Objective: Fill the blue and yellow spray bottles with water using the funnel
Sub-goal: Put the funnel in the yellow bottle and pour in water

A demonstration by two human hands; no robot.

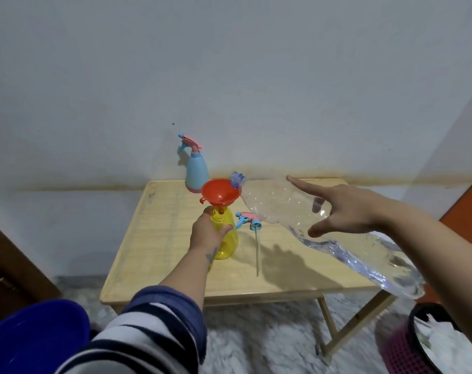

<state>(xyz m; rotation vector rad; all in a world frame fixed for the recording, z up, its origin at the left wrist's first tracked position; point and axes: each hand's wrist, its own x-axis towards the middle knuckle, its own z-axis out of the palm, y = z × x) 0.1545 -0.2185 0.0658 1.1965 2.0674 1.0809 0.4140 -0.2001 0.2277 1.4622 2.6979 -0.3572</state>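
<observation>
One wooden folding table [175, 265] carries everything, and over its 3 o'clock side the right hand [345, 209] holds a large clear water bottle [283, 203] tipped nearly flat, fingers spread along its body, mouth resting at the rim of the funnel. Water pools in the bottle's lower half; whether any is running out at the mouth I cannot tell. Near the table's centre stands the yellow spray bottle [228, 238], the left hand [208, 233] wrapped around its shoulder to steady it. At 12 o'clock, against the wall, the blue spray bottle [196, 172] stands with its sprayer screwed on (so probably already filled, though its level is hidden). An orange funnel [220, 193] sits in the yellow bottle's neck. Just at 3 o'clock of that bottle lies its removed trigger head [249, 220], dip tube trailing toward 6. Filling the yellow bottle and recapping it remain.
</observation>
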